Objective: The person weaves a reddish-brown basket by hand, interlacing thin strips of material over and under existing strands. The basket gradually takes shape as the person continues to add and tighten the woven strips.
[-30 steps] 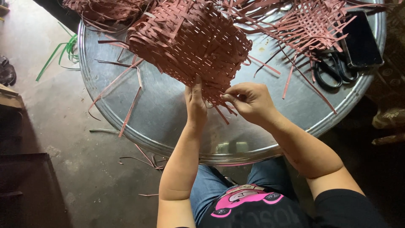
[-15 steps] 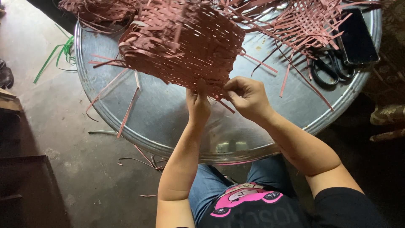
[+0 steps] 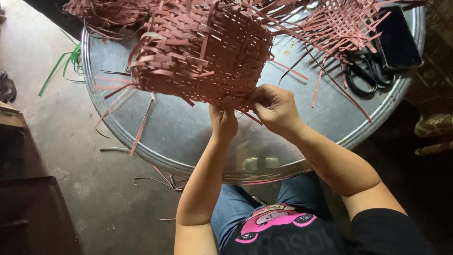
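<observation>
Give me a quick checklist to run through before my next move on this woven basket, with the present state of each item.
1. Left hand on the near edge of the reddish-brown woven basket: ok.
2. Right hand pinching at that same edge: ok; which strip it holds, cannot tell.
3. Basket resting on the round metal tray: ok.
4. Scissors lying on the tray, off to the right: ok.
5. Dark phone away from the hands, near the tray rim: ok.
6. Loose strips trailing over the tray edge toward the floor: not ok.
</observation>
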